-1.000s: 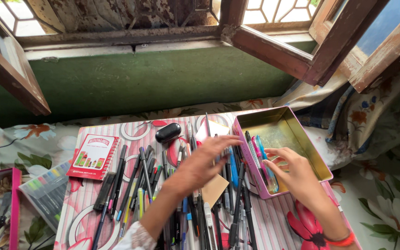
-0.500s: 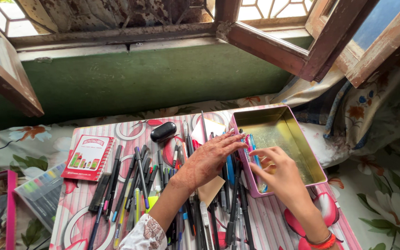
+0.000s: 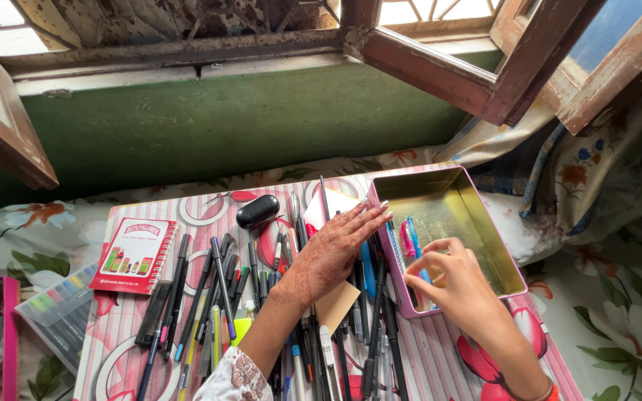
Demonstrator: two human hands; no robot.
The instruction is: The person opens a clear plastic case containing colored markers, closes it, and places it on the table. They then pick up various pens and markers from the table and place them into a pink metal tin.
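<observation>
Red spiral notebook [image 3: 130,255] at left; black oval case [image 3: 257,212] beside it; clear marker box [image 3: 59,310] lower left; green wall [image 3: 224,126] behind.

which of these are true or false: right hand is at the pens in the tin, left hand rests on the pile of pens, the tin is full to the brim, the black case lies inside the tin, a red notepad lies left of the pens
1. The right hand is at the pens in the tin. True.
2. The left hand rests flat on the pile of pens. True.
3. The tin is full to the brim. False: only a few pens lie along its left wall; most of its gold floor is bare.
4. The black case lies inside the tin. False: it lies on the striped board, left of the tin.
5. A red notepad lies left of the pile. True.
</observation>
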